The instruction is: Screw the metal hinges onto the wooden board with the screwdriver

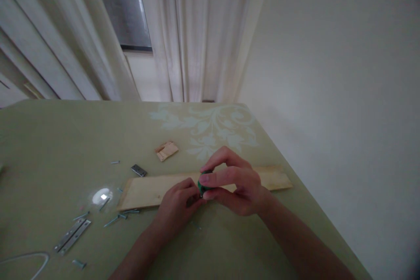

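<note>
A long pale wooden board (144,189) lies across the table under both hands. My right hand (234,183) grips a green-handled screwdriver (202,187) from above with thumb and fingers; the handle stands roughly upright near the board's front edge, with only a little dark metal showing below it. Beside it, my left hand (180,201) rests at the board, its fingers pinched close to the screwdriver's lower end. Whatever the left fingertips hold is hidden.
Several loose screws (112,221) lie left of the board, near a metal hinge (72,235). A dark hinge (139,170) and a small wood piece (166,151) sit behind it. A white cable (33,253) curves at the lower left. A wall (344,118) borders the table's right edge.
</note>
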{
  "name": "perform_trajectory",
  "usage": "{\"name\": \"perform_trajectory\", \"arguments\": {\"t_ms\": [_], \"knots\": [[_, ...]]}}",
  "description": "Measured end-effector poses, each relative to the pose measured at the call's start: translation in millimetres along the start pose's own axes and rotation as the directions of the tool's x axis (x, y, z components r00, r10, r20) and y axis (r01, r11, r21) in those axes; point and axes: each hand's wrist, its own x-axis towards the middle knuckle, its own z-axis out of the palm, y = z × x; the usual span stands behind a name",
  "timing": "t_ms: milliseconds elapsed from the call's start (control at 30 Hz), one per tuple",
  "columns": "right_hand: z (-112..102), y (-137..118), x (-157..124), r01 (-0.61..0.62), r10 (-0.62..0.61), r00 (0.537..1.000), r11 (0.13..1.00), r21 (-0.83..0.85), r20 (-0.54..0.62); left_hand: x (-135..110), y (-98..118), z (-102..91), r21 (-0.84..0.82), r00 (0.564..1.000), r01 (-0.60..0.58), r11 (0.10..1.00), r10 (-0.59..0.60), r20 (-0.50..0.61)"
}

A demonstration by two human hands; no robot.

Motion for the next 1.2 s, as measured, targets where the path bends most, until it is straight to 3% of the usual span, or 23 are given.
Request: {"name": "perform_trajectory", "arguments": {"t_ms": [67, 233, 433, 633, 800, 1000, 1100, 1200], "knots": [[-1.3, -1.3, 1.1, -0.008, 0.009, 1.000, 1.000, -0.008, 0.010, 0.4, 0.6, -0.5, -0.010, 1.000, 0.000, 1.000, 0.000, 0.007], [-5.0, -4.9, 4.8, -0.057, 0.042, 0.986, 0.994, 0.090, 0.162, 0.9, 3.1, -2.9, -0.022, 0.999, 0.005, 1.000, -0.004, 0.036], [-5.3, -2.8, 3.5, -0.033, 0.033, 0.999, 0.999, -0.016, 0.011, 1.4, 3.1, -2.8, -0.037, 1.000, 0.012, 0.999, -0.011, 0.017], [-6.2, 0.2, 2.8, -0.027, 0.016, 0.995, 0.993, 0.115, 0.098, 1.4, 4.2, -2.5, -0.027, 1.000, 0.001, 1.000, -0.001, 0.018], [-6.7, 0.0, 2.9, -0.020, 0.021, 0.999, 1.000, -0.004, 0.043, 1.5, 3.8, -2.0, -0.018, 0.999, 0.037, 0.999, -0.037, 0.028], [-5.2, -0.9, 0.1, 0.003, -0.003, 0.998, 1.000, 0.000, 0.063, 1.2, 1.4, -0.9, -0.007, 0.999, 0.042, 0.999, -0.042, 0.036], [-4.1, 0.6, -3.1, 0.028, -0.029, 1.000, 0.996, -0.088, -0.011, 0.2, 1.0, -1.3, -0.036, 0.997, 0.061, 0.997, -0.060, 0.046], [-5.6, 1.3, -4.8, 0.010, -0.010, 1.000, 0.978, -0.210, 0.004, -0.2, 1.9, -2.3, -0.051, 0.997, 0.058, 0.997, -0.055, 0.053]]}}
